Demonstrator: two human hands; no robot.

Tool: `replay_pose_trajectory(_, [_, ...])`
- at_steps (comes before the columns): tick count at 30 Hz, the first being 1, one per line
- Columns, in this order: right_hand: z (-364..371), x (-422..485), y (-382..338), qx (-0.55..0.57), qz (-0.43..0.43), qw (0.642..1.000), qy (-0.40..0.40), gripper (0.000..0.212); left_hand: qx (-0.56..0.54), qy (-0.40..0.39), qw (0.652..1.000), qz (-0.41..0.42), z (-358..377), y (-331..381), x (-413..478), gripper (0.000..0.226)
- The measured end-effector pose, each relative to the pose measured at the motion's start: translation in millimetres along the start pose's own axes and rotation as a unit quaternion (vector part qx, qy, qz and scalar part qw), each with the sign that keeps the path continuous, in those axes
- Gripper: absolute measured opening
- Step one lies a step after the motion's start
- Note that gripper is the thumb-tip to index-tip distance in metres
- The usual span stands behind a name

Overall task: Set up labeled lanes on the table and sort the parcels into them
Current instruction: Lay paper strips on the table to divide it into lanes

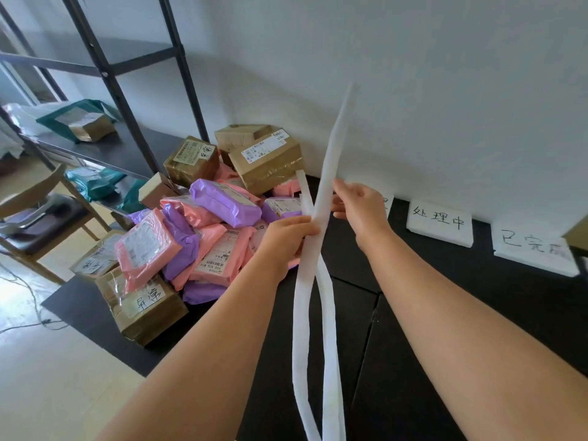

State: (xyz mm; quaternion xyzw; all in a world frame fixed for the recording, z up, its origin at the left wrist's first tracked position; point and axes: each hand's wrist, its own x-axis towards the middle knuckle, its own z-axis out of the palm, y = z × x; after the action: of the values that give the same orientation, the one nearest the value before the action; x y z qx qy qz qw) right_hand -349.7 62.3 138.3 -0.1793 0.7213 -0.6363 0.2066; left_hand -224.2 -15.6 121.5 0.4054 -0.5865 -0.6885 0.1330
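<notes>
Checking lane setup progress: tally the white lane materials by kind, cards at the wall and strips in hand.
Label cards at the wall: 3, one mostly behind the right hand
White strips held: 2 distinguishable
Total: 5

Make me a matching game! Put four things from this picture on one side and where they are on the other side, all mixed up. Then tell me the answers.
Things
1. white strips
2. parcel pile
3. label cards
4. wooden chair

Places
A. on the floor at the far left
B. propped along the wall
C. held by the left hand and right hand
D. heaped on the black table

Pairs: 1-C, 2-D, 3-B, 4-A
</notes>
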Motion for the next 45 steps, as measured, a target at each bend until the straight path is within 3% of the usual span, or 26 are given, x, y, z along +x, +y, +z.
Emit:
replay_pose_trajectory(2, [-9.7, -6.0, -7.6, -0.019, -0.010, 1.000, 0.005, 0.010, 0.023, -0.023, 0.999, 0.013, 9.1, 3.2, -8.3, 0.032])
replay_pose_trajectory(5, [-30.6, -14.5, -12.6, -0.029, -0.004, 0.999, 0.028, 0.017, 0.053, -0.065, 0.996, 0.027, 21.8, 9.5, -21.1, 0.030])
replay_pose_trajectory(9, [-66.0, -24.7, -20.8, -0.005, -0.005, 0.995, 0.102, 0.017, 0.097, -0.166, 0.981, 0.031, 39.1, 18.1, -36.3, 0.023])
replay_pose_trajectory(13, [-112.5, -32.9, -26.5, 0.030, 0.002, 0.978, 0.206, 0.017, 0.177, -0.280, 0.943, 0.026, 57.9, 18.2, -46.9, 0.022])
replay_pose_trajectory(20, [-191.8, -55.2, -22.1, 0.067, 0.016, 0.939, 0.336, 0.023, 0.289, -0.410, 0.865, 0.013, 110.1, 1.3, -58.7, 0.020])
replay_pose_trajectory(26, [-263.5, -72.0, -10.8, 0.096, 0.052, 0.931, 0.349, 0.032, 0.250, -0.416, 0.874, 0.029, 175.0, -4.9, -71.3, 0.019])
replay_pose_trajectory(32, [-339.1, -60.0, 23.0, 0.046, 0.093, 0.937, 0.333, 0.042, 0.290, -0.460, 0.839, -0.011, 254.3, -25.2, -91.6, 0.020])
replay_pose_trajectory(39, [-391.9, -34.3, 70.6, 0.007, 0.146, 0.960, 0.238, 0.047, 0.273, -0.375, 0.885, -0.049, 335.3, -70.3, -95.8, 0.024])
replay_pose_trajectory(45, [-396.1, -11.7, 108.0, -0.033, 0.180, 0.967, 0.178, 0.050, 0.257, -0.301, 0.913, -0.099, 357.3, -111.5, -90.9, 0.026])
